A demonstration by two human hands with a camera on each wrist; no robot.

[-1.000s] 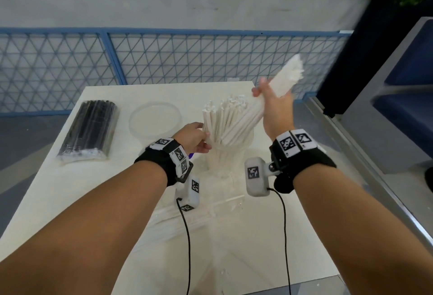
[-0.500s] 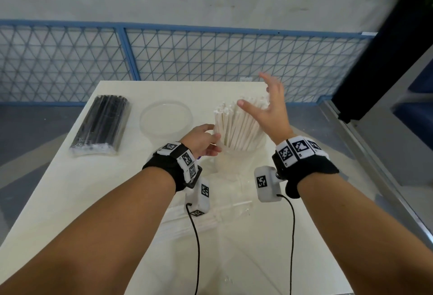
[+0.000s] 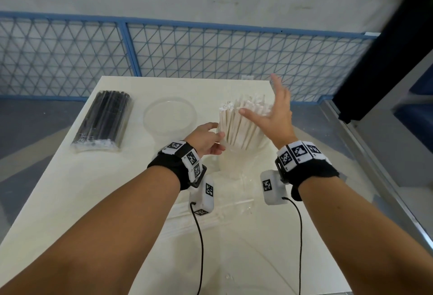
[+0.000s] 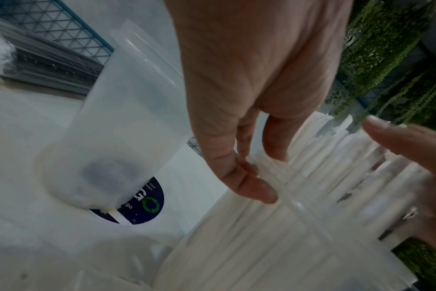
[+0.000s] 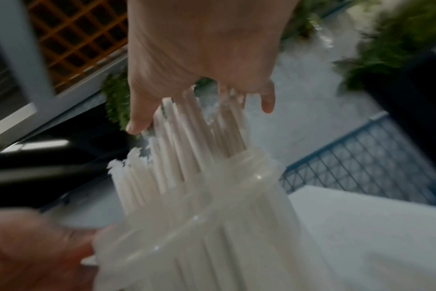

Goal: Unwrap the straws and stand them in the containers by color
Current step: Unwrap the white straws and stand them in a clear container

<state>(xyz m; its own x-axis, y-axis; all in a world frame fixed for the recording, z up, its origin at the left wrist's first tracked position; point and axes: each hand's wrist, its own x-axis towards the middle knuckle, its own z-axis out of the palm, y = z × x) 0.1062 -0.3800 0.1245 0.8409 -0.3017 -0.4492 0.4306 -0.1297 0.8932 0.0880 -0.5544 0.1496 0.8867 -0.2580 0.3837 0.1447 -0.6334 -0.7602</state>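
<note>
Since the frame one second earlier, the right hand (image 3: 276, 119) has released its fistful of white straws (image 3: 243, 126); these now stand with the rest in the clear container (image 3: 236, 161) near the table's middle. That hand hovers with fingers straight and spread, palm against the upper ends of the straws on their right side, gripping nothing. In the right wrist view its fingertips (image 5: 137, 122) lie among the straw tops, which fan out above the container's rim (image 5: 187, 218). The left hand (image 3: 206, 140) rests at the left side of the bundle, fingers only slightly bent and touching the straws just above the rim; the left wrist view shows its fingertips (image 4: 256, 189) laid on the straws rather than curled round them. A second clear container (image 3: 169, 115) stands to the left, and beyond it lies the still-wrapped pack of black straws (image 3: 104, 119) flat on the table (image 3: 70, 189). Crumpled clear wrapping (image 3: 225, 210) lies between the wrists, toward the viewer.
</note>
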